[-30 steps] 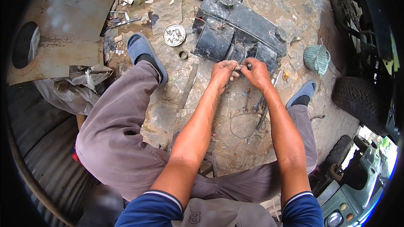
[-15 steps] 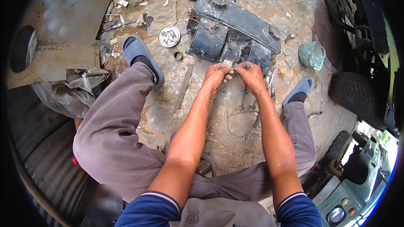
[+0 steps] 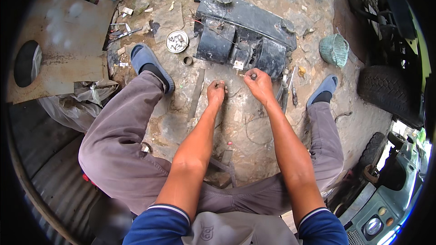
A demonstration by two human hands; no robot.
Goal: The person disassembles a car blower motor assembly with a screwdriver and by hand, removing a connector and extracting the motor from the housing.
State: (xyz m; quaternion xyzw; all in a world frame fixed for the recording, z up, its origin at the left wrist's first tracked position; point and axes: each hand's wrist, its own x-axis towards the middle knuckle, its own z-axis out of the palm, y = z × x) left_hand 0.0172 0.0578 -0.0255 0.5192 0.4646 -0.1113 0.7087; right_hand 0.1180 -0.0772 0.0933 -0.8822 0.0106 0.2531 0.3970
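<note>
A black plastic housing with two rounded drums (image 3: 215,45) lies on the ground in front of me, thin wires running over it. At its near edge sits a small white block (image 3: 238,65). Just right of that block, my right hand (image 3: 260,86) is closed around a small, dark, round-ended piece, possibly a tool; a thin tip pokes out toward the block. My left hand (image 3: 216,93) is lower and apart from the housing, its fingers pinched together. Whatever it holds is too small to make out.
A round tin (image 3: 176,41) of small metal parts stands left of the housing, beside a short ring (image 3: 187,61). A green woven basket (image 3: 334,50) is at right, near a tyre (image 3: 386,91). A screwdriver (image 3: 294,96) lies by my right foot. Rusty sheet metal (image 3: 68,31) lies left.
My left hand has come away from the white block, moving down and left. My right hand has shifted slightly toward me and left, still closed. The white block now shows uncovered.
</note>
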